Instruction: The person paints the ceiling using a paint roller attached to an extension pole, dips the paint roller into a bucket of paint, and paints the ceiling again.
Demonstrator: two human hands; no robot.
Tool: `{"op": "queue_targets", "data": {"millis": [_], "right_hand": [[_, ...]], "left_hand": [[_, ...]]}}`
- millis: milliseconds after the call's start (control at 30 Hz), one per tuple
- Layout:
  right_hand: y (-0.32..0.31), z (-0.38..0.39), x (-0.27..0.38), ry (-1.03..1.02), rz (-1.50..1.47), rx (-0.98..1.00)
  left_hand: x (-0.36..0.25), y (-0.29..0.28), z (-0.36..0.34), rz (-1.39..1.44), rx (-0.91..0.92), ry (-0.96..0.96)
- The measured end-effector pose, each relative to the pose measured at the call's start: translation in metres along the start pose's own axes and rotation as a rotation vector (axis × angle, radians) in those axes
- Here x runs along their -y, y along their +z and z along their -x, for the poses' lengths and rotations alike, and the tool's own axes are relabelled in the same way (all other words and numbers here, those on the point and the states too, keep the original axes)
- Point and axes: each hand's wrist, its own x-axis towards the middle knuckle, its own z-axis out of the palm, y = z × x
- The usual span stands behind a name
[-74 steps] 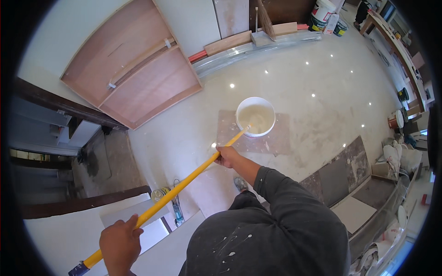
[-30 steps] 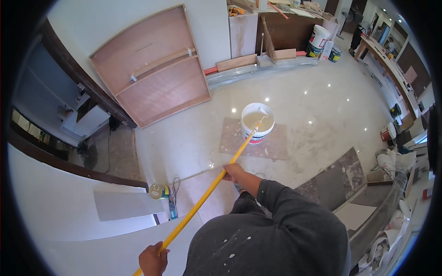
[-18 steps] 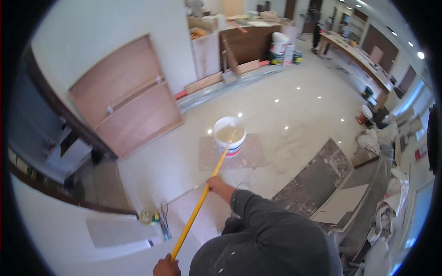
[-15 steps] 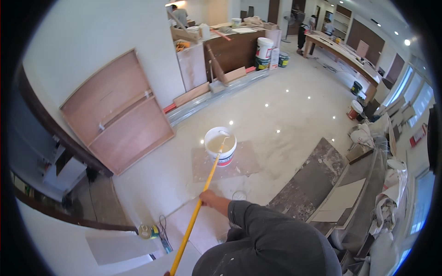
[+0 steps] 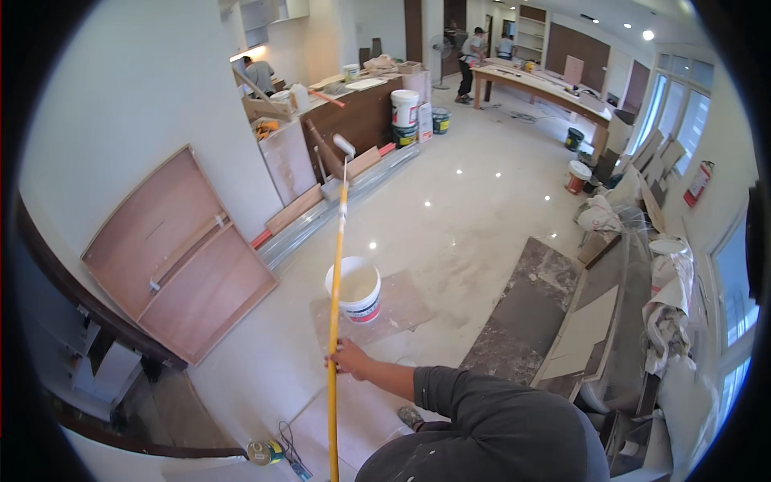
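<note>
A yellow extension pole (image 5: 333,402) runs from the lower edge to a white paint roller (image 5: 344,146), raised above the white bucket (image 5: 368,310). The fingers of my right hand (image 5: 348,358) are wrapped round the middle of this pole, with my sleeved forearm coming from the lower right. My left hand is out of view. The bucket holds pale liquid and stands on a stained board (image 5: 408,299) on the glossy floor, just behind the pole.
A plywood frame (image 5: 144,241) leans on the left wall near a dark doorway. Wrapped strips (image 5: 309,225) edge the counter (image 5: 357,108). Boards (image 5: 514,321) and bags (image 5: 598,215) line the right. Co-workers (image 5: 470,60) are at a long table (image 5: 554,88) and behind the counter.
The roller has come up out of the bucket, and the pole has swung more upright. My view has tilted up across the room. My left hand has left the picture.
</note>
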Motion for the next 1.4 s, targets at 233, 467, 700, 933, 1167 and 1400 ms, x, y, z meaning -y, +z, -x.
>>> {"op": "queue_targets", "data": {"millis": [233,467,700,933,1167,1400], "right_hand": [[-0.046,0.086,0.154,-0.622,0.052,-0.205],[-0.092,0.276,0.09,-0.748,0.496,-0.411],[-0.136,0.483,-0.103,-0.408,0.622,-0.844],[-0.111,0.647,-0.304,-0.472,0.461,-1.231],[-0.064,0.809,-0.456,-0.568,0.027,-1.508],[0.01,0.982,-0.448,-0.593,-0.07,-1.672]], "left_hand": [[-0.141,0.062,-0.121,0.332,-0.035,0.733],[-0.316,0.099,-0.089,0.864,0.37,0.975],[-0.405,0.162,0.103,0.979,0.858,1.072],[-0.353,0.162,0.358,1.066,1.442,0.941],[-0.276,0.109,0.585,1.129,1.938,0.841],[-0.26,0.037,0.766,1.089,2.286,0.775]]}}
